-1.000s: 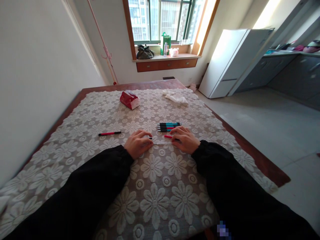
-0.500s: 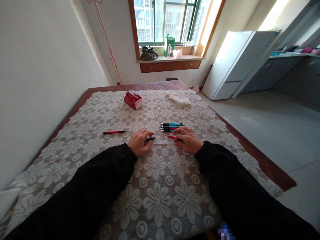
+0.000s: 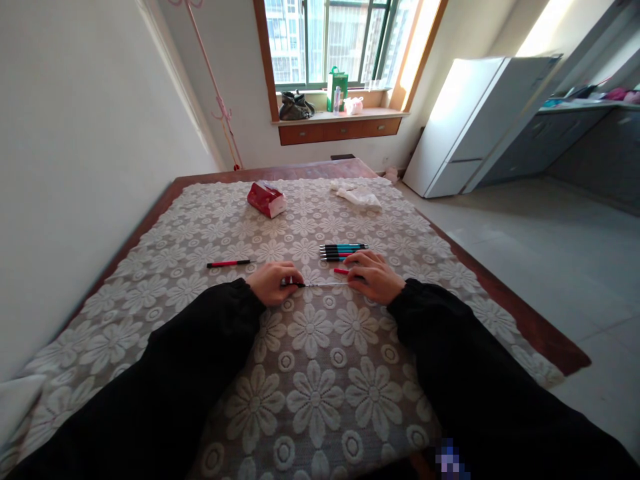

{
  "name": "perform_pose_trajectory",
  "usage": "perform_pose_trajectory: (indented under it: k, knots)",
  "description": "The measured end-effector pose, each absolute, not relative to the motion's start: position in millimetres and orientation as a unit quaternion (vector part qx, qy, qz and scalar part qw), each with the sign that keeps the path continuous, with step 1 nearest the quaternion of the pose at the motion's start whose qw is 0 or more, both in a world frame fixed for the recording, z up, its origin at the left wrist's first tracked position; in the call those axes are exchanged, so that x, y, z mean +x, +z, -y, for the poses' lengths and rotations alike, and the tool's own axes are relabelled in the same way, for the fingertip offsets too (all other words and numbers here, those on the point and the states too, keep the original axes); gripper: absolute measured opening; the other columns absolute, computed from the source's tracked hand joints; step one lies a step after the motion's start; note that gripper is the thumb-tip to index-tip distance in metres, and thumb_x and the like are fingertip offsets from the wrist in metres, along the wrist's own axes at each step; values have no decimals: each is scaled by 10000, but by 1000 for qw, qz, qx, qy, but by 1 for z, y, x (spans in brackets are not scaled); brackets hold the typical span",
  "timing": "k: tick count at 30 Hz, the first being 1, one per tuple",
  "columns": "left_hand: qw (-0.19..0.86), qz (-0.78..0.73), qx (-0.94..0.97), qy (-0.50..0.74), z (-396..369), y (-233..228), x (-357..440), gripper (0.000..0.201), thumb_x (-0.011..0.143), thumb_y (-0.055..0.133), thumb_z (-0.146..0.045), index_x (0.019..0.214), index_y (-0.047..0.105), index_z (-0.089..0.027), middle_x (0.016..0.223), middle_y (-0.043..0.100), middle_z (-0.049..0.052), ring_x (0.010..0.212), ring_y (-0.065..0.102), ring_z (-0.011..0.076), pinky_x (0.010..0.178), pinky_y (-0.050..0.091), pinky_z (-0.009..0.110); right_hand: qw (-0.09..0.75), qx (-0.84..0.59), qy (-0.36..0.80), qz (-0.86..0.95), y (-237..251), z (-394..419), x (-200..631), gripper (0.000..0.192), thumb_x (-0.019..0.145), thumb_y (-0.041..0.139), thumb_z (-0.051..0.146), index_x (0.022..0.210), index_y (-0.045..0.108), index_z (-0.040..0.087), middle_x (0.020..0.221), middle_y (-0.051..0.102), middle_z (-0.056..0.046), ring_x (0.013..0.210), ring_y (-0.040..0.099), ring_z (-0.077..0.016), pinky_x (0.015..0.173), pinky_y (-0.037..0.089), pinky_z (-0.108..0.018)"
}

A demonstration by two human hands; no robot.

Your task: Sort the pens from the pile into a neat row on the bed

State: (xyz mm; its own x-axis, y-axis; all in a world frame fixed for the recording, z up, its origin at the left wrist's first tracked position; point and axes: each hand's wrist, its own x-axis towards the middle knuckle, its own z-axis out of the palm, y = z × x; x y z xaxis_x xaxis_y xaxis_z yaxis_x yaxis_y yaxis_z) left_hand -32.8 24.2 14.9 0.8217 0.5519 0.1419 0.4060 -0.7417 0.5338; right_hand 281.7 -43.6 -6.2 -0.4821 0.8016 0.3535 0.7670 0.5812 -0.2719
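Observation:
My left hand (image 3: 276, 283) is closed in a pinch around a small black pen part (image 3: 299, 285), level with the left end of a thin whitish pen refill (image 3: 327, 285). At the refill's right end, the curled fingers of my right hand (image 3: 375, 277) hold it low against the cloth. A red pen barrel (image 3: 341, 271) pokes out from under the same hand, its other end hidden. Just beyond my right fingers lies a row of several pens (image 3: 343, 248) with black, blue and red bodies. A red and black pen (image 3: 228, 264) rests alone to the left.
A floral lace tablecloth (image 3: 315, 400) covers the wooden table. Toward its far end are a red tissue pack (image 3: 266, 200) and a crumpled white plastic bag (image 3: 361, 197). A wall runs along the left; a white fridge (image 3: 465, 127) stands beyond the right side.
My left hand has shifted slightly left and lowered the black part in line with the refill's end. My right hand stays nearly in place.

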Motion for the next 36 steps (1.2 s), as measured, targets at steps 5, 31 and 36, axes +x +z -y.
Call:
perform_pose_trajectory:
  k: [5,31,36]
  knots:
    - [252,-261,918,161,-21,12,-29,178,850,626,-165,976,746,-202,912,679,30,727,616,131,696,487,250,228,-453,37,861,-6,44,280,10,880,700,222,889,700,227,1259,645,-67,1235,509,-289,1027,395,-489]
    - [167,-271,921,224,-1,0,-7,278,959,532,-353,1066,734,-195,987,699,72,849,658,205,806,539,336,265,-442,80,853,-16,37,277,128,937,635,326,881,681,220,1244,632,-53,1232,465,-260,1031,339,-472]
    - [191,-268,920,211,8,4,0,286,955,525,-359,1063,734,-196,954,695,63,815,651,197,811,534,341,268,-418,78,865,-16,37,273,132,956,613,324,889,657,220,1229,621,-51,1227,455,-258,1045,341,-475]
